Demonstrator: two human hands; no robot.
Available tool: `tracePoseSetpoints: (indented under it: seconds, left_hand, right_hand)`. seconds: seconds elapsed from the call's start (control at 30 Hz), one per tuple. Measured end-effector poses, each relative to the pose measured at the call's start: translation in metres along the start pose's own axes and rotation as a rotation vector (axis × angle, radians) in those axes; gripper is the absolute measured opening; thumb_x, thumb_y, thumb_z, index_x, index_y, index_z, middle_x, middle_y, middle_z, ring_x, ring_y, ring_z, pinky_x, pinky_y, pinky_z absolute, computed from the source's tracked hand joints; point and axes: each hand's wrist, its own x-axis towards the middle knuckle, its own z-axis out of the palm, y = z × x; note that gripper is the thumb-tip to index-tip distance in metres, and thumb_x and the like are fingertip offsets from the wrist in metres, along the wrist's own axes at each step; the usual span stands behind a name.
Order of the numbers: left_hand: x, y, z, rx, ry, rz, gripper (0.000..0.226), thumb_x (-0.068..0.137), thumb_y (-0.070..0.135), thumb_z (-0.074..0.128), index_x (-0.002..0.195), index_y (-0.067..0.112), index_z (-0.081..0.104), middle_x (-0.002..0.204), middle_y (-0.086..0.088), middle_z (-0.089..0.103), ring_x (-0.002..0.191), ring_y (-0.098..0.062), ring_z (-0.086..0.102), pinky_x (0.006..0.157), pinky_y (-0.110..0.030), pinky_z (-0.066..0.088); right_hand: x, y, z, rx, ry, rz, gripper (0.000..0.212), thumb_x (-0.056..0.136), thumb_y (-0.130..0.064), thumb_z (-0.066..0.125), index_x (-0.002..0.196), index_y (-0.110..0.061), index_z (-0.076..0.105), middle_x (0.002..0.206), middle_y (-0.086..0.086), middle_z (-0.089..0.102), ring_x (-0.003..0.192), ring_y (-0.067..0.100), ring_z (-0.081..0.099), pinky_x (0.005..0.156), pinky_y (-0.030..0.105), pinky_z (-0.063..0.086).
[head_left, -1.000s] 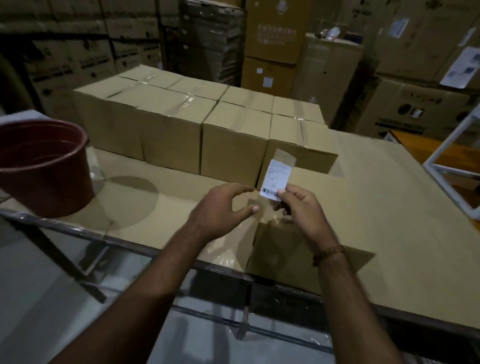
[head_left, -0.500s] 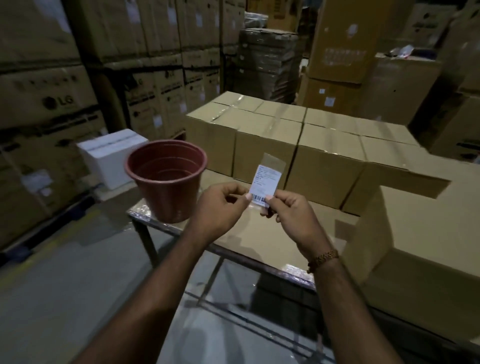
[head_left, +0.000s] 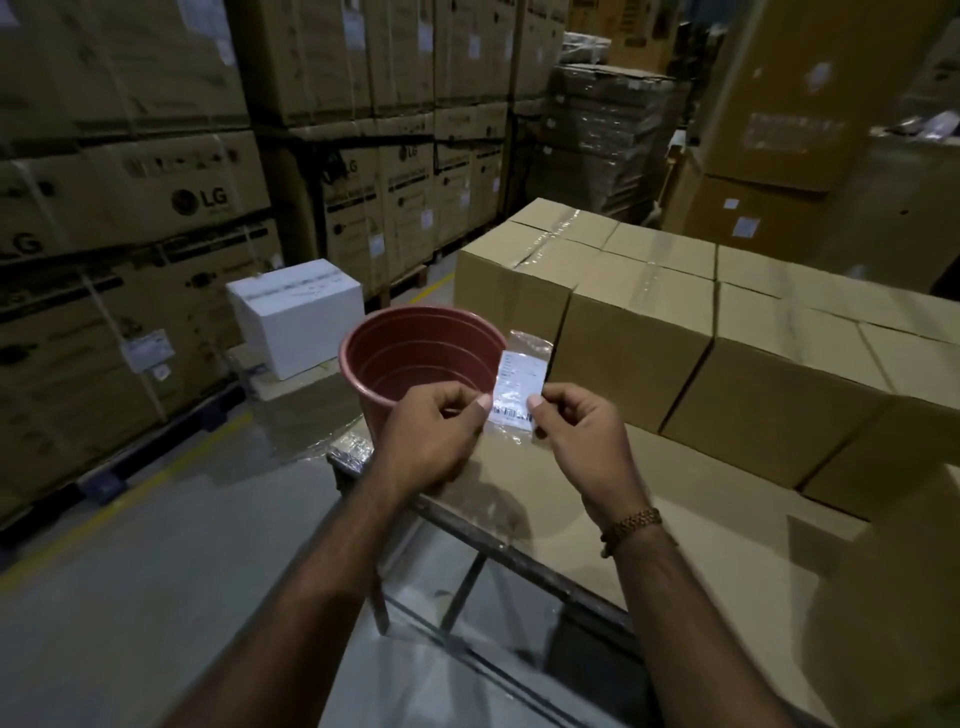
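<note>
I pinch the barcode label (head_left: 517, 392) in both grips, left hand (head_left: 434, 436) and right hand (head_left: 582, 436) at its lower corners. It stands upright, long axis vertical, barcode end down, before the red bucket (head_left: 415, 358).

Pretty dim warehouse lighting going on here. Tall stacks of brown LG cartons (head_left: 156, 197) are towering left of and beyond the fingers (head_left: 470, 415). A white box (head_left: 296, 317) is sitting up-left of them, and taped cardboard boxes (head_left: 639, 353) are lining the cardboard-covered table (head_left: 701, 545) to their right. Grey floor (head_left: 130, 597) with a yellow line (head_left: 156, 470) is running below-left.
</note>
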Motion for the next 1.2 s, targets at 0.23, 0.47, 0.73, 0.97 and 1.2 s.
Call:
tracePoseSetpoints:
  seconds: [0.23, 0.47, 0.73, 0.97, 1.2]
  left_hand:
    - [0.094, -0.025, -0.034, 0.193, 0.273, 0.072, 0.009, 0.101, 0.03, 0.068, 0.105, 0.029, 0.076, 0.098, 0.018, 0.073, 0.094, 0.001, 0.067, 0.085, -0.029, 0.057]
    - [0.159, -0.037, -0.056, 0.462, 0.346, 0.081, 0.019, 0.1, 0.026, 0.069, 0.119, 0.021, 0.073, 0.11, 0.004, 0.068, 0.094, -0.006, 0.059, 0.078, -0.021, 0.044]
    - [0.209, -0.072, -0.066, 0.711, 0.138, 0.115, 0.053, 0.096, 0.031, 0.071, 0.146, 0.019, 0.057, 0.136, -0.006, 0.06, 0.128, -0.027, 0.054, 0.109, -0.051, 0.049]
    - [0.233, -0.09, -0.077, 0.813, 0.005, 0.081, 0.066, 0.097, 0.04, 0.067, 0.154, 0.017, 0.044, 0.151, -0.007, 0.054, 0.139, -0.028, 0.05, 0.115, -0.053, 0.045]
    - [0.237, -0.092, -0.079, 0.789, -0.027, 0.087, 0.06, 0.101, 0.035, 0.064, 0.153, 0.011, 0.046, 0.154, -0.011, 0.051, 0.142, -0.032, 0.047, 0.118, -0.052, 0.041]
  right_hand:
    - [0.092, 0.032, 0.03, -0.016, -0.048, 0.033, 0.008, 0.099, -0.016, 0.074, 0.103, -0.009, 0.077, 0.097, 0.024, 0.075, 0.075, 0.009, 0.063, 0.075, 0.031, 0.056]
    - [0.138, 0.052, 0.048, -0.052, -0.076, 0.065, 0.005, 0.096, -0.008, 0.076, 0.101, -0.006, 0.078, 0.086, 0.007, 0.081, 0.076, 0.009, 0.075, 0.07, 0.03, 0.063]
    - [0.152, 0.062, 0.066, -0.346, -0.046, 0.057, 0.005, 0.093, -0.026, 0.08, 0.097, -0.023, 0.081, 0.076, -0.012, 0.077, 0.068, 0.001, 0.071, 0.06, 0.026, 0.057]
    - [0.152, 0.06, 0.081, -0.529, 0.014, 0.04, 0.005, 0.088, -0.033, 0.083, 0.088, -0.029, 0.08, 0.071, -0.017, 0.075, 0.068, 0.006, 0.071, 0.071, 0.037, 0.063]
    - [0.149, 0.054, 0.093, -0.656, 0.045, 0.072, 0.008, 0.088, -0.038, 0.083, 0.091, -0.031, 0.08, 0.071, -0.023, 0.074, 0.07, 0.0, 0.072, 0.074, 0.036, 0.063]
